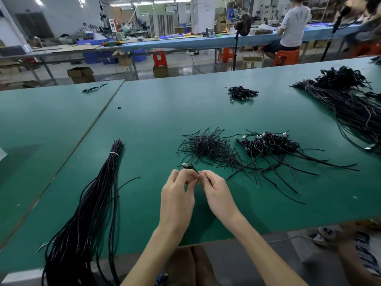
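Note:
Above the green table (144, 131), my left hand (178, 195) and my right hand (214, 193) meet fingertip to fingertip. Between them they pinch a small coiled black cable (190, 167) whose metal plug sticks out at the upper left. A thin black strand, perhaps a twist tie, runs under my right fingers. Just beyond the hands lies a loose heap of short black ties (208, 147). To its right sits a pile of coiled black cables (270, 143) with plugs, their long tails spreading toward the near edge.
A long bundle of black cables (92, 203), bound with a white tie, hangs over the near left edge. A large bundle (350, 104) lies far right, a small coiled pile (242, 93) at the back. Another person sits at a far bench (185, 41).

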Demonstrator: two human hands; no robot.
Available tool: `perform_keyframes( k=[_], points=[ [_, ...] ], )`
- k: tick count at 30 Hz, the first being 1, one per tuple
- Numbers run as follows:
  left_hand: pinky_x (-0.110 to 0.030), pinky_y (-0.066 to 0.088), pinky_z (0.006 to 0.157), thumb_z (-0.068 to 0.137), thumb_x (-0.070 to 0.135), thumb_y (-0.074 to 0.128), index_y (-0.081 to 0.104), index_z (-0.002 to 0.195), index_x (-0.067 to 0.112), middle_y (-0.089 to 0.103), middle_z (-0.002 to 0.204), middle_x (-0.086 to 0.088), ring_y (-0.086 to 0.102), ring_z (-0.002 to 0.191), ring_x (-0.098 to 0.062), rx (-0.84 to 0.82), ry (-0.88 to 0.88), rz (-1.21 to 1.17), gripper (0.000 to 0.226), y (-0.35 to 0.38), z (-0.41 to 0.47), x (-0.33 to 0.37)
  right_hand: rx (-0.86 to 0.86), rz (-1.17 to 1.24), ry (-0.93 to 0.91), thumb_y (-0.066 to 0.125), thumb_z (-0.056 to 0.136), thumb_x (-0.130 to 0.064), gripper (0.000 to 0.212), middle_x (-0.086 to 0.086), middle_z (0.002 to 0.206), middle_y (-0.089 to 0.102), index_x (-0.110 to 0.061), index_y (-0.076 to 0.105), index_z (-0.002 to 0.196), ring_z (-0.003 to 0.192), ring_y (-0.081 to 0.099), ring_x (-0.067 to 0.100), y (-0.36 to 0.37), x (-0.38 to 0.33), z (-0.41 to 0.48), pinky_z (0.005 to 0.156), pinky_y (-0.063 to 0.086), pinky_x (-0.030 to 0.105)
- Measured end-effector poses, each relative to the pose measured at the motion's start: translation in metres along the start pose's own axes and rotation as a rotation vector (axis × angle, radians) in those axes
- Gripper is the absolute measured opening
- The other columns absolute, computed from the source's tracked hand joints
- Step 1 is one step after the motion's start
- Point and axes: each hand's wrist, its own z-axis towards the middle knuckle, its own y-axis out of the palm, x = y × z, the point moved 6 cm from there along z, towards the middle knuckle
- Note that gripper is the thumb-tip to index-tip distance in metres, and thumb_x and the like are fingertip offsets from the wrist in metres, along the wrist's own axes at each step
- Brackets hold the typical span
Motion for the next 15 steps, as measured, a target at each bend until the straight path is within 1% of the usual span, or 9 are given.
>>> perform_keyframes(
  k=[1,2,3,6,7,11,13,15],
  points=[
    [-0.009,0.047,0.078,0.089,0.003,0.077,0.070,0.093,0.023,0.064,0.089,0.011,0.066,0.085,-0.003,0.009,-0.046,-0.056,0.022,0.001,0.000,0.000,0.009,0.009,-0.006,0.046,0.109,-0.017,0.027,0.003,0.093,0.071,-0.013,0.071,0.101,0.089,0.064,0.021,-0.001,0.000,0.000,0.084,0.052,0.041],
    [-0.007,0.047,0.078,0.088,0.002,0.077,0.069,0.091,0.026,0.066,0.089,0.012,0.067,0.087,-0.001,0.009,-0.086,-0.105,0.026,0.001,0.001,0.000,0.017,0.017,-0.009,0.046,0.109,-0.016,0.026,0.002,0.094,0.072,-0.013,0.071,0.102,0.091,0.065,0.019,-0.003,0.000,0.000,0.086,0.052,0.040],
    [-0.009,0.048,0.079,0.087,0.001,0.077,0.068,0.088,0.029,0.068,0.089,0.011,0.068,0.087,-0.002,-0.002,-0.124,-0.154,0.029,0.002,0.002,-0.002,0.023,0.021,-0.010,0.046,0.109,-0.016,0.025,0.001,0.095,0.072,-0.014,0.071,0.104,0.092,0.066,0.016,-0.003,0.000,0.000,0.087,0.053,0.039],
    [-0.026,0.058,0.081,0.085,0.003,0.080,0.071,0.083,0.028,0.074,0.084,0.005,0.072,0.083,-0.011,-0.070,-0.266,-0.320,0.026,0.003,0.006,-0.011,0.038,0.011,-0.016,0.049,0.109,-0.017,0.023,-0.002,0.098,0.073,-0.014,0.072,0.107,0.095,0.067,0.013,-0.005,0.002,0.000,0.090,0.054,0.036],
    [-0.028,0.059,0.081,0.085,0.005,0.081,0.072,0.082,0.027,0.075,0.083,0.005,0.073,0.083,-0.013,-0.083,-0.290,-0.355,0.024,0.003,0.007,-0.014,0.044,0.003,-0.020,0.050,0.108,-0.017,0.022,-0.003,0.099,0.074,-0.014,0.072,0.108,0.096,0.068,0.011,-0.006,0.003,0.001,0.090,0.055,0.035],
    [-0.027,0.058,0.083,0.088,0.011,0.079,0.076,0.088,0.030,0.076,0.091,0.005,0.073,0.087,-0.013,-0.115,-0.277,-0.363,0.019,0.001,0.001,-0.015,0.065,-0.006,-0.031,0.053,0.107,-0.017,0.021,-0.006,0.105,0.074,-0.015,0.072,0.115,0.103,0.067,0.007,-0.008,0.004,-0.001,0.093,0.054,0.027],
    [-0.026,0.058,0.082,0.089,0.013,0.078,0.077,0.091,0.027,0.076,0.092,0.005,0.074,0.086,-0.013,-0.123,-0.309,-0.394,0.014,0.003,-0.002,-0.018,0.078,-0.005,-0.041,0.055,0.106,-0.015,0.020,-0.006,0.107,0.073,-0.015,0.073,0.116,0.104,0.067,0.004,-0.009,0.003,-0.001,0.092,0.052,0.021],
    [-0.022,0.057,0.079,0.090,0.016,0.078,0.077,0.090,0.022,0.078,0.091,0.004,0.075,0.085,-0.011,-0.130,-0.362,-0.471,0.007,0.006,-0.003,-0.021,0.098,-0.025,-0.065,0.056,0.105,-0.013,0.021,-0.007,0.108,0.071,-0.015,0.073,0.117,0.104,0.065,0.000,-0.010,0.000,-0.003,0.090,0.049,0.014]
  ],
)
